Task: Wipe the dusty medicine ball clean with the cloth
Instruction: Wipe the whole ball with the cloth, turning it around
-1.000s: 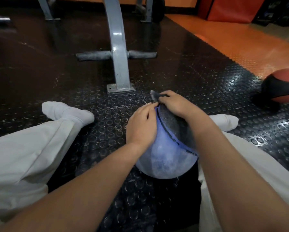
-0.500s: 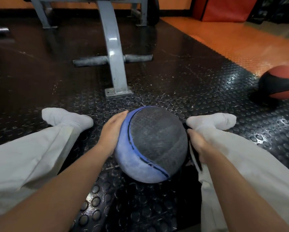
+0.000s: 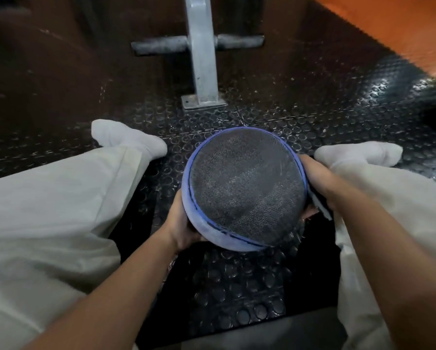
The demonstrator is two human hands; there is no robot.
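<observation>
- Rubber floor mat (image 3: 237, 286), black and studded. The person sits on it with legs apart, and the medicine ball (image 3: 244, 188) is between the pale trouser legs (image 3: 60, 198), near the socked feet.
- I cannot tell from my feed whether the ball rests on the mat or is held just off it.
- Grip, left hand (image 3: 184, 223): cups the ball's lower-left side. The fingers curl underneath and are mostly hidden.
- Grip, right hand (image 3: 318, 180): against the ball's right side, clutching the cloth (image 3: 321, 207). A dark fold with a pale edge shows below the palm, touching the ball.
- Face turned toward me: a dark textured panel ringed by a blue band. A grey haze with a few streaks lies across the panel, and the band looks chalky at lower left.
- Judgement: partway at best. This face reads as dusty, and the cloth sits at the side, not on it.
- Left to do, as I judge it: wipe this panel, wipe the blue band, then check the underside, which I cannot see.
- Also noted: a grey metal post (image 3: 201, 59) is bolted to the mat beyond the ball, well apart from the 2 hands.
</observation>
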